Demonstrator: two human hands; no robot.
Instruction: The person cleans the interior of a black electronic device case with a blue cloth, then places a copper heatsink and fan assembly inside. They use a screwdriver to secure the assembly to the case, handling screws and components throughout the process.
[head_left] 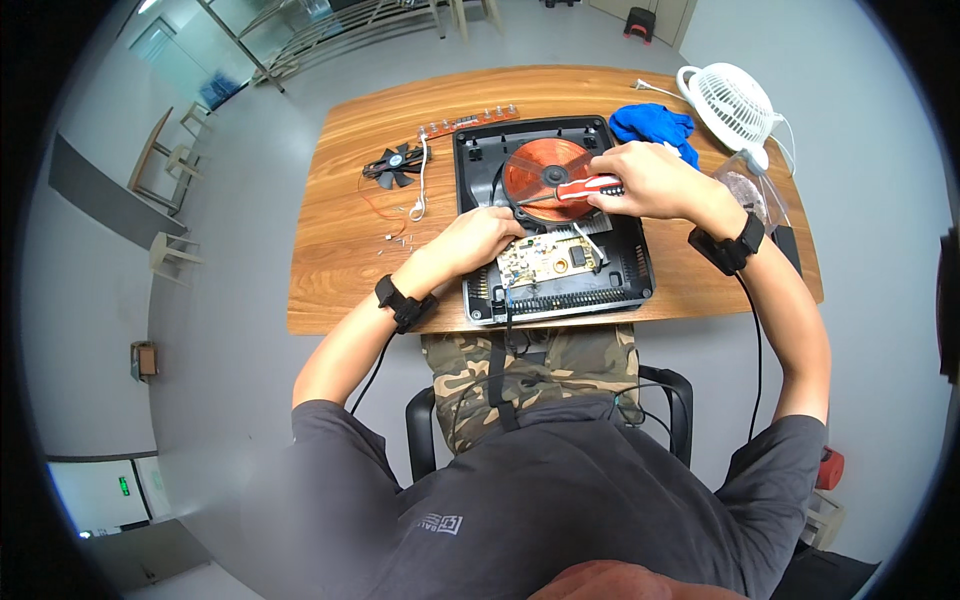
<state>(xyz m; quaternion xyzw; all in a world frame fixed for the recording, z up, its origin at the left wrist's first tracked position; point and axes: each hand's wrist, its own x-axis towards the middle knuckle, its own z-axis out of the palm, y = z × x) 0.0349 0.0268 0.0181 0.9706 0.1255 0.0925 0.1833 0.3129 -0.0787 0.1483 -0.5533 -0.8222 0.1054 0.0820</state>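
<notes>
An opened induction cooker (638,262) with a black housing lies in front of me, its round copper coil (545,160) exposed. My right hand (650,182) grips a screwdriver (588,188) with a red and white handle. The screwdriver lies nearly level over the coil, its shaft pointing left toward the coil's lower left edge. My left hand (478,238) rests at the cooker's left side, by the upper left corner of the circuit board (540,260). Its fingers are curled together there; what they hold, if anything, is hidden. Dark wires run beside the coil near that hand.
Left of the cooker lie a black fan (396,165) with thin wires, a white cord (423,185) and small loose screws (399,241). Behind stands a red strip (470,123) with metal posts. At right are a blue cloth (654,126), a white fan (733,105) and a clear container (745,188).
</notes>
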